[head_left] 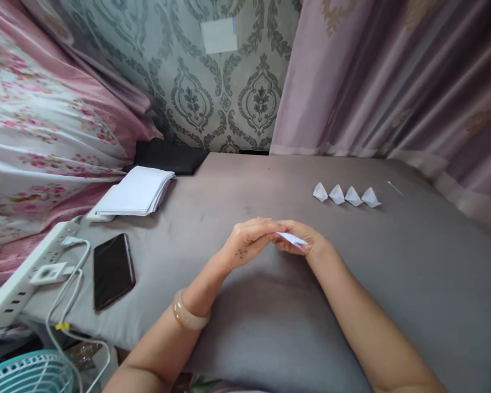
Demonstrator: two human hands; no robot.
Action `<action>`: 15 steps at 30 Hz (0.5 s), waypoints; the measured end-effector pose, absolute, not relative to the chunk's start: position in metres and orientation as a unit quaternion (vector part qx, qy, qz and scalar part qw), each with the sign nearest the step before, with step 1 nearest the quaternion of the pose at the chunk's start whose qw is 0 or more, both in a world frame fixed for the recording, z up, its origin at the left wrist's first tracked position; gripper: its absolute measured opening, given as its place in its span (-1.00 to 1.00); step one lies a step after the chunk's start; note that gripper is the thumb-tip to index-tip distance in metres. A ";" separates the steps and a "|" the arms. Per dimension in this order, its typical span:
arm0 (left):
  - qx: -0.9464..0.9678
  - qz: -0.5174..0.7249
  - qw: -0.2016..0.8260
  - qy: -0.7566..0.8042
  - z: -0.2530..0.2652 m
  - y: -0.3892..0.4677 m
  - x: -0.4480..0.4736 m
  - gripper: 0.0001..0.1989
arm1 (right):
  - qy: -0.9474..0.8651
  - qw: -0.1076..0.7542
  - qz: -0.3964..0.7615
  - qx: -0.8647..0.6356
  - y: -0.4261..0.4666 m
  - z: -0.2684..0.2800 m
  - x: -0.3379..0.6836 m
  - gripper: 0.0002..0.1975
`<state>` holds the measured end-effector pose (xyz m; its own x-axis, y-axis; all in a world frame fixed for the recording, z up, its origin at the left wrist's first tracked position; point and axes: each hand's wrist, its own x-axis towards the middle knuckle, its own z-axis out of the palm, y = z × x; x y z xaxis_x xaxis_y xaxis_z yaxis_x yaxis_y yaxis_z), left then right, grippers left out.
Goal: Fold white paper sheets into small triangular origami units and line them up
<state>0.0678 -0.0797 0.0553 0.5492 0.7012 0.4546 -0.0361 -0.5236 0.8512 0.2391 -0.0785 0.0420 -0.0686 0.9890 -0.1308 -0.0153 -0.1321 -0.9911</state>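
Note:
Between my two hands, above the middle of the grey-covered table (270, 322), is a small piece of folded white paper (293, 239). My left hand (251, 240) reaches in from the left, its fingers closed over the paper's left end. A pale bangle circles that wrist. My right hand (300, 236) curls around the paper from the right, with part of it resting against the palm. Fingertips overlap, so the paper's far side and full shape are hidden. Beyond the hands, to the right, several folded white paper shapes (337, 194) stand in a row.
A stack of white paper (137, 191) lies at the back left beside a black flat item (169, 155). A phone (113, 271) and a power strip with cables (33, 267) are at the left. A cotton swab (395, 188) lies far right; a teal fan (28, 374) is lower left.

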 end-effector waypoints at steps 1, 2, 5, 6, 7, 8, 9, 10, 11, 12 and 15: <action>0.734 0.438 0.455 0.251 0.055 -0.081 0.069 -0.82 | -0.469 0.437 0.568 -0.516 -0.078 0.040 0.242 -0.79; 0.694 0.456 0.477 0.287 0.054 -0.081 0.071 -0.82 | -0.457 0.420 0.584 -0.524 -0.078 0.039 0.245 -0.76; 0.553 0.504 0.560 0.356 0.054 -0.079 0.075 -0.77 | -0.416 0.465 0.523 -0.580 -0.075 0.044 0.254 -0.66; 0.511 0.512 0.587 0.364 0.054 -0.077 0.075 -0.76 | -0.409 0.506 0.464 -0.601 -0.076 0.049 0.255 -0.63; 0.478 0.514 0.611 0.366 0.054 -0.076 0.076 -0.74 | -0.415 0.550 0.390 -0.610 -0.077 0.055 0.255 -0.61; 0.453 0.514 0.630 0.365 0.054 -0.074 0.076 -0.72 | -0.435 0.581 0.324 -0.607 -0.080 0.063 0.252 -0.61; 0.436 0.514 0.642 0.364 0.054 -0.073 0.076 -0.71 | -0.469 0.592 0.278 -0.593 -0.083 0.070 0.248 -0.63; 0.425 0.514 0.650 0.364 0.053 -0.072 0.076 -0.70 | -0.501 0.593 0.243 -0.581 -0.087 0.077 0.243 -0.66; 0.420 0.513 0.655 0.364 0.053 -0.072 0.076 -0.70 | -0.530 0.586 0.214 -0.574 -0.091 0.082 0.237 -0.70; 0.418 0.511 0.657 0.363 0.052 -0.072 0.077 -0.69 | -0.552 0.580 0.189 -0.569 -0.094 0.085 0.231 -0.73; 0.421 0.504 0.662 0.360 0.052 -0.075 0.079 -0.69 | -0.588 0.561 0.143 -0.566 -0.100 0.086 0.217 -0.79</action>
